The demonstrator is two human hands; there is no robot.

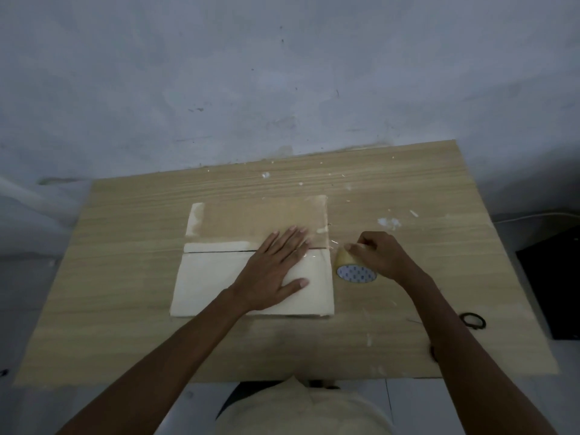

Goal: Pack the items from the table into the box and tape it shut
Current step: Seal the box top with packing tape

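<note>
A flat cardboard box (219, 277) lies in the middle of the wooden table (125, 324), its two top flaps closed and meeting at a dark seam. My left hand (273, 271) presses flat on the flaps near the seam's right end, fingers spread. My right hand (379, 255) grips a roll of clear-brown tape (353, 268) just off the box's right edge. A shiny strip of tape stretches from the roll onto the box by my left fingertips.
Scissors with black handles (472, 320) lie near the table's right edge. A dark object (552, 287) stands to the right of the table. A grey wall rises behind the far edge. White flecks dot the far right of the tabletop.
</note>
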